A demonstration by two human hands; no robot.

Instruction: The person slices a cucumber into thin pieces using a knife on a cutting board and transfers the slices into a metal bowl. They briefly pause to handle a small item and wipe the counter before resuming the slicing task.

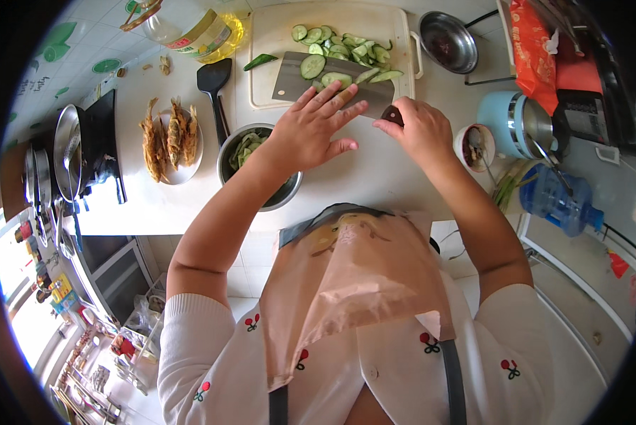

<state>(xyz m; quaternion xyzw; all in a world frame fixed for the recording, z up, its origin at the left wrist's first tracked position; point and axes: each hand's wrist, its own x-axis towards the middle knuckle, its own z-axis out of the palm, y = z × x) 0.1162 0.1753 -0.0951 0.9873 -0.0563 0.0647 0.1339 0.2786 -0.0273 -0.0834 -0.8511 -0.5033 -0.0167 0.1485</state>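
Observation:
My right hand [423, 126] grips the dark handle of a cleaver [291, 79], whose wide blade lies flat over the near part of a white cutting board [275, 37]. Cucumber slices [312, 67] rest on the blade, and more are heaped behind it. With fingers spread, my left hand [318, 122] is over the blade's near edge, its fingertips at a cucumber slice; whether they touch it I cannot tell. A cucumber end piece [260, 61] lies at the board's left. Below my left wrist, a steel bowl [297, 187] holds more sliced cucumber, partly hidden by my forearm.
Left of the bowl are a black spatula [214, 77] and a plate [193, 172] of fried fish. An oil bottle [206, 40] lies toward the back in view. To the right are an empty-looking steel basin [448, 42], a small bowl [477, 164] with spoons, and a blue water jug [554, 196].

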